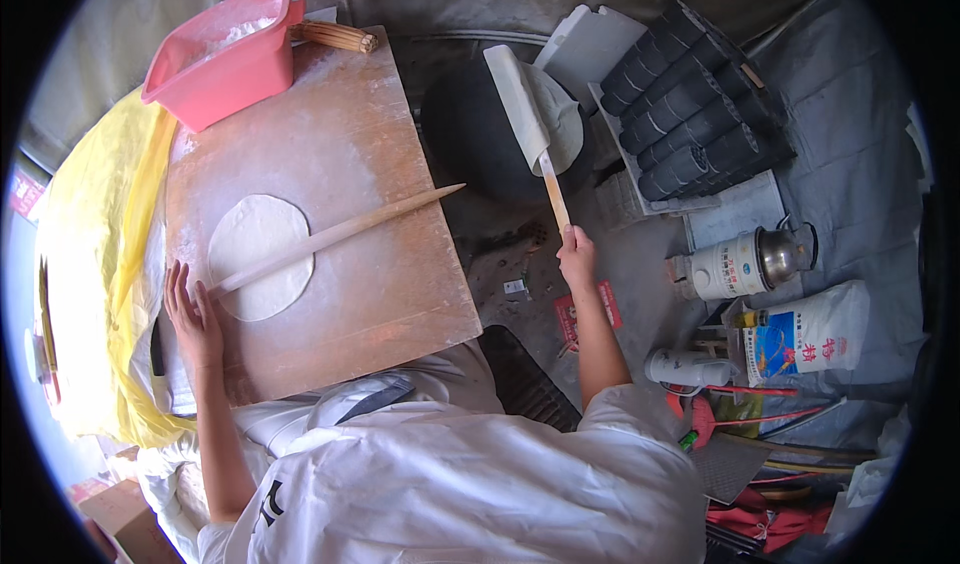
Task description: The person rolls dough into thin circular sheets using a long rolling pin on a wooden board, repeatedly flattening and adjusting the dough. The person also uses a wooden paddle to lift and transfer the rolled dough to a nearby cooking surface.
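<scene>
My right hand (577,258) grips the end of a flat wooden stick (555,192). A thin sheet of dough (517,102) hangs over the stick's far part, and another portion of it spreads over the right side of a round dark griddle (465,128). On the floury wooden board (360,324), a tapered rolling pin (360,224) lies across a flat dough round (259,256). Its far tip juts past the board's right edge. Beside the near end of the pin is my left hand (193,320), fingers apart; whether the thumb touches the pin cannot be told.
A pink plastic tub (225,76) holding flour and a bundle of thin sticks (334,35) stand at the board's far end. Yellow plastic sheeting (97,264) flanks its left. Stacked black cylindrical briquettes (675,113), a kettle-like appliance (735,264) and a printed sack (810,335) are on the right.
</scene>
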`<state>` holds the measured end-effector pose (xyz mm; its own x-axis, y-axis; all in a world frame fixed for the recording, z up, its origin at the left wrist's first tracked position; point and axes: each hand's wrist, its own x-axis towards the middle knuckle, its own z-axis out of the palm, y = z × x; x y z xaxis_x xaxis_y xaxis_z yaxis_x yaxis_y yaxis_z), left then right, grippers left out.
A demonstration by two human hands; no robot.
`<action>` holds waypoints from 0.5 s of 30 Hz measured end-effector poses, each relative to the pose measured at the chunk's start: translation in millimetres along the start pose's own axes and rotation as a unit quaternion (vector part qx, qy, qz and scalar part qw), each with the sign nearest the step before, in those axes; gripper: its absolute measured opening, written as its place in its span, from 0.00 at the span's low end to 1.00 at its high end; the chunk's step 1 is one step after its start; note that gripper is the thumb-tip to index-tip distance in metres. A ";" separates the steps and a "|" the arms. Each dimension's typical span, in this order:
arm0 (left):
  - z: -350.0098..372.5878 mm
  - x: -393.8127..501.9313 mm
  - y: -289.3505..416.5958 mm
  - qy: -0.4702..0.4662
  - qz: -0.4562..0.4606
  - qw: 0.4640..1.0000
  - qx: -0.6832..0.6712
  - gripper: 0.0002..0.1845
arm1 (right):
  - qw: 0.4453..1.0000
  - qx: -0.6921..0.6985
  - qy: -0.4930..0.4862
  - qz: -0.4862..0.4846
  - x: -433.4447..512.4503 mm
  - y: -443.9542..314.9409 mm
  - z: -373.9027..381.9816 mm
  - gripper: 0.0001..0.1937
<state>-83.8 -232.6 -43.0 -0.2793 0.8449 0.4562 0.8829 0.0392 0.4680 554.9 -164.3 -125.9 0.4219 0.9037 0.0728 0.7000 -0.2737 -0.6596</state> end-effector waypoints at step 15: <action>-5.3 -0.3 8.5 0.014 0.021 0.999 0.036 0.19 | 0.979 -0.139 0.074 -0.129 -55.5 -61.4 39.6 0.36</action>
<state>-78.2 -235.4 -35.1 -0.2508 0.8313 0.4961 0.9186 0.0426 0.3930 465.6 -184.7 -119.1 0.2746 0.9024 0.3320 0.9157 -0.1400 -0.3766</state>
